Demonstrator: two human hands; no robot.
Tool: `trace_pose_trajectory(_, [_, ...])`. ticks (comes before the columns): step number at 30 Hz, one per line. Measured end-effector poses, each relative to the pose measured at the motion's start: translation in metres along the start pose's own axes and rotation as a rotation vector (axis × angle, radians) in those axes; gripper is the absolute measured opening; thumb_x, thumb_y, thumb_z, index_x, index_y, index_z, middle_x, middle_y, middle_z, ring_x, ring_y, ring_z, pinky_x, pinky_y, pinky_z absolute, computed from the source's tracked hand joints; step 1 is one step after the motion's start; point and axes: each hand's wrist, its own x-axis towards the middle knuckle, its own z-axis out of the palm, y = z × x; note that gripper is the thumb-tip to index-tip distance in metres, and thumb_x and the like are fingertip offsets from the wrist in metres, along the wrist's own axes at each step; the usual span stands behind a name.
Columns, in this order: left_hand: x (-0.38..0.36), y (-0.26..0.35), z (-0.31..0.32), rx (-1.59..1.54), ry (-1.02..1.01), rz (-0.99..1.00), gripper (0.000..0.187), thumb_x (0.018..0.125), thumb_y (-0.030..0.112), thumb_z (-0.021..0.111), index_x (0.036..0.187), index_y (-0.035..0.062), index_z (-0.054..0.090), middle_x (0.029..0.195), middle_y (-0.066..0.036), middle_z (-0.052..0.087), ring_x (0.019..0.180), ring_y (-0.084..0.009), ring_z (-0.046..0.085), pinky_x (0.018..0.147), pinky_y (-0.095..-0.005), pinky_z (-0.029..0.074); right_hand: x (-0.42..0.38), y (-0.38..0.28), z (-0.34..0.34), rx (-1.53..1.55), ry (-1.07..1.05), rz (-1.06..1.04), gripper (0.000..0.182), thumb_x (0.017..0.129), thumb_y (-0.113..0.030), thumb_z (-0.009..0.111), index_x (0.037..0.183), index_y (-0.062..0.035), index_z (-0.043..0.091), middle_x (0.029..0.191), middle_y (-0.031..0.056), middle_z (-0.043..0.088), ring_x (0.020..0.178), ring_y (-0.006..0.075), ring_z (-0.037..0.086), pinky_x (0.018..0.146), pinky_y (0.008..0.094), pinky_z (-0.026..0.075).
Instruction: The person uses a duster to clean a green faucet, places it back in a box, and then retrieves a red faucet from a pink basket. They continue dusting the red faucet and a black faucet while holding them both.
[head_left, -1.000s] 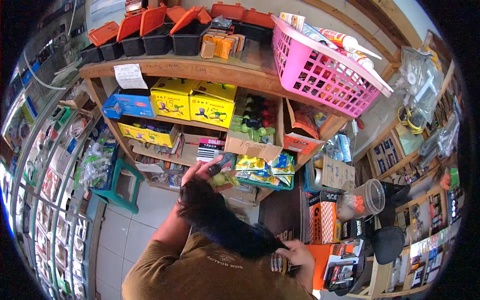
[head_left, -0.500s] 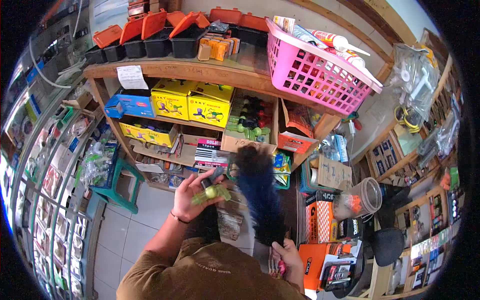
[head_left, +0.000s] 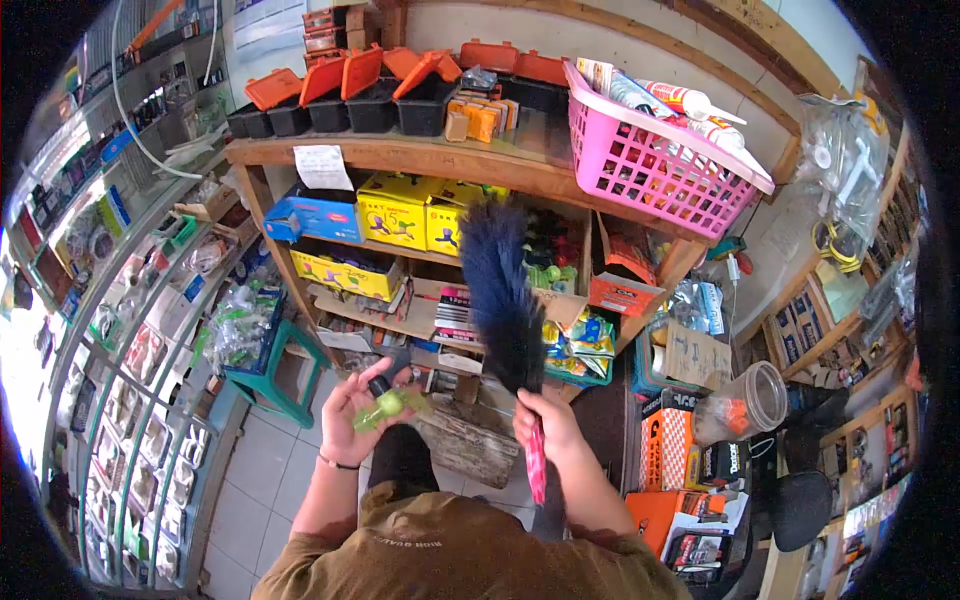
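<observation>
One duster (head_left: 503, 290), one "15" box (head_left: 388, 222)

Head-worn view — forward and down

Can't read note (head_left: 323, 167), too sm.; can't see all of yellow box (head_left: 442, 231) behind duster (head_left: 497, 290) or pt. of pink handle (head_left: 536, 467) in R hand (head_left: 552, 422); can't make out tip of green tap (head_left: 390, 403) in L hand (head_left: 346, 418), blurred; lose shirt (head_left: 440, 555) at btm edge

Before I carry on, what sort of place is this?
Probably a small hardware shop or its stockroom: yellow boxes show tap-like shapes, a pink basket holds nozzle-tipped tubes, and orange-lidded black bins stand open.
</observation>
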Motion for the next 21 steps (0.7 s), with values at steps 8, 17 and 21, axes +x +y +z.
trace_pose_trajectory(8, [-0.052,0.078,-0.042,0.129,0.12,0.319,0.05,0.086,0.034,0.041,0.126,0.0031,0.041,0.123,-0.022,0.045,0.11,-0.043,0.046,0.088,-0.0534,0.042,0.166,-0.038,0.076,-0.045,0.035,-0.129,0.017,0.081,-0.016,0.055,0.07,-0.0109,0.044,0.056,-0.0009,0.044,0.043,0.0126,0.042,0.04,0.0295,0.033])
trace_pose_trajectory(17, [-0.084,0.109,-0.087,0.041,0.253,0.278,0.048,0.08,0.028,0.043,0.119,0.0001,0.042,0.096,-0.019,0.054,0.104,-0.0479,0.047,0.083,-0.0565,0.043,0.38,-0.096,0.12,-0.806,0.428,-0.533,0.046,0.071,-0.022,0.062,0.109,-0.0005,0.05,0.091,0.0164,0.056,0.077,0.0289,0.055,0.073,0.0374,0.045])
trace_pose_trajectory(21, [-0.094,0.129,-0.12,0.032,0.3,0.231,0.049,0.079,0.027,0.043,0.12,0.001,0.041,0.096,-0.018,0.054,0.102,-0.0461,0.049,0.082,-0.0563,0.043,0.353,-0.063,0.152,-1.202,0.632,-0.949,0.058,0.069,-0.018,0.064,0.123,-0.006,0.047,0.115,0.021,0.051,0.112,0.0332,0.046,0.097,0.0358,0.034])
